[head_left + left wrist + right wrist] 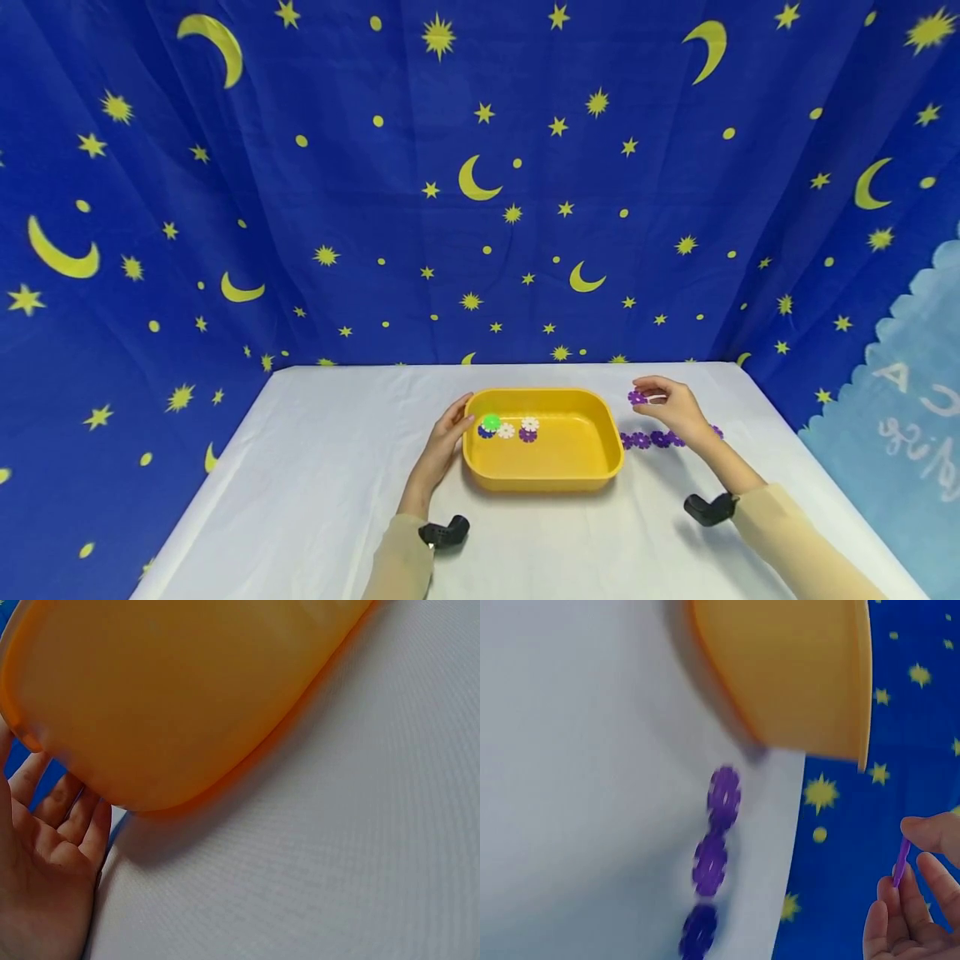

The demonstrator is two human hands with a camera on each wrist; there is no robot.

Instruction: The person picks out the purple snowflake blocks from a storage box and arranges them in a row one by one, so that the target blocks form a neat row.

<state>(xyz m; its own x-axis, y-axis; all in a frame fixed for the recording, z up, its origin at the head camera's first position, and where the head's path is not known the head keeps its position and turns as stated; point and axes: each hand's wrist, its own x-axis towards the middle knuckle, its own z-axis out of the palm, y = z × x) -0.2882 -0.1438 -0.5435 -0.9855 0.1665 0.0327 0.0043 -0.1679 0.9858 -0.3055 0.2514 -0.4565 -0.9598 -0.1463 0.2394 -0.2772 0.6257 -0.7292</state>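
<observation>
My left hand (pixel 441 446) holds the left end of a yellow plastic tub (pixel 543 483), with the thumb at the rim and the fingers along the outer wall. In the left wrist view its fingers lie against the tub's side. Up and to the right of the tub, my right hand (pixel 675 408) pinches a purple snowflake disc (pixel 637 397) between thumb and fingers. The right wrist view has this disc edge-on. Below that hand, a row of purple snowflake discs (pixel 641 440) lies on the table, partly hidden by the wrist.
Inside the tub lie several loose discs: a green disc (pixel 491 422), white discs (pixel 506 431), a blue disc (pixel 486 432) and a purple disc (pixel 528 435). A white cloth (pixel 322 475) covers the table. Behind it hangs a blue curtain (pixel 405 217) with yellow moons and stars.
</observation>
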